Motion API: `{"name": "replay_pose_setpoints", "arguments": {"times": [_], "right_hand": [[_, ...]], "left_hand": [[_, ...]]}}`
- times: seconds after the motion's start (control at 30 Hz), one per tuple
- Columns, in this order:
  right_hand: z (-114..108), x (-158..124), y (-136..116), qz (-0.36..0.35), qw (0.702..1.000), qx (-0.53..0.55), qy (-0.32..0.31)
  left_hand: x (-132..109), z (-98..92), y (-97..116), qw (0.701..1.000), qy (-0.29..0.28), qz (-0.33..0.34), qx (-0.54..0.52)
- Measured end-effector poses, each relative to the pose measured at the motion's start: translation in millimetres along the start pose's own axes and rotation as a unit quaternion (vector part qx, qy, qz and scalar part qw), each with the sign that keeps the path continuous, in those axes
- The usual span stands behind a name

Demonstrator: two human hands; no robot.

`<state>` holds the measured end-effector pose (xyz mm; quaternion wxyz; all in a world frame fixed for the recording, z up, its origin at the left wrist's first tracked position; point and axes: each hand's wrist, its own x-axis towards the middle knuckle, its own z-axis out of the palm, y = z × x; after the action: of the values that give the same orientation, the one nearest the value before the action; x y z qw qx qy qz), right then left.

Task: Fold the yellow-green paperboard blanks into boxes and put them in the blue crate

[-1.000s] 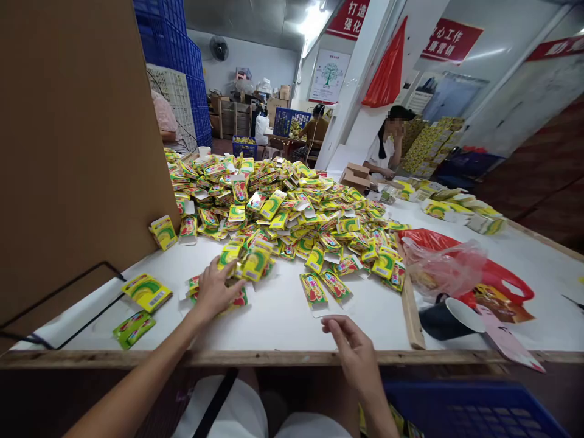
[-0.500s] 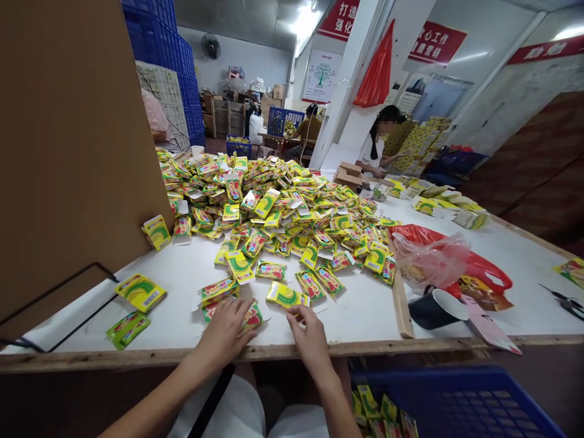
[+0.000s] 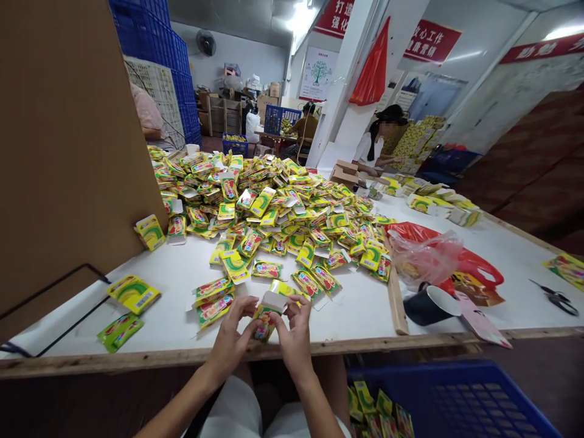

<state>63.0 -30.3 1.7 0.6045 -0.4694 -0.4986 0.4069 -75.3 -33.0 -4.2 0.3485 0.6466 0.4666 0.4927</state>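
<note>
Between my two hands, just above the table's front edge, is a small candy box point(image 3: 265, 317) with its white end flap standing open toward the far side. My left hand point(image 3: 235, 331) grips the box's left side with thumb and fingers. On its right side, my right hand point(image 3: 294, 325) pinches it, the thumb on the printed front. Beyond my hands lies a yellow box point(image 3: 280, 287), partly covered by the held one. Two more boxes point(image 3: 214, 307) rest close to my left hand. A large pile of similar boxes point(image 3: 274, 207) covers the table behind them.
A cardboard sheet point(image 3: 73, 134) stands at the left. Near it lie a yellow box point(image 3: 134, 293) and a green packet point(image 3: 120, 331). Right of a wooden strip point(image 3: 396, 298) are a dark cup point(image 3: 431, 305), plastic bags point(image 3: 429, 249) and scissors point(image 3: 555, 298). Below sits a blue crate point(image 3: 456, 389). Co-workers sit farther back.
My left hand has lifted a box from the table and brought it right. My right hand has moved onto the box's other side. The view has shifted slightly.
</note>
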Motion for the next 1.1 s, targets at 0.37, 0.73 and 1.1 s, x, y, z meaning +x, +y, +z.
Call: {"name": "replay_pose_setpoints", "arguments": {"times": [0.37,0.73,1.1], "right_hand": [[-1,21,11,-0.008,0.988,-0.084,-0.127],[9,18,0,-0.053,0.989,-0.083,-0.113],[14,26,-1,-0.008,0.992,-0.100,-0.075]], "left_hand": [[20,-28.9,-4,0.994,-0.095,-0.048,0.015],[20,-18.8,-1,0.999,0.002,-0.031,-0.017],[27,-12.4,8,0.994,0.031,-0.101,-0.034]]}}
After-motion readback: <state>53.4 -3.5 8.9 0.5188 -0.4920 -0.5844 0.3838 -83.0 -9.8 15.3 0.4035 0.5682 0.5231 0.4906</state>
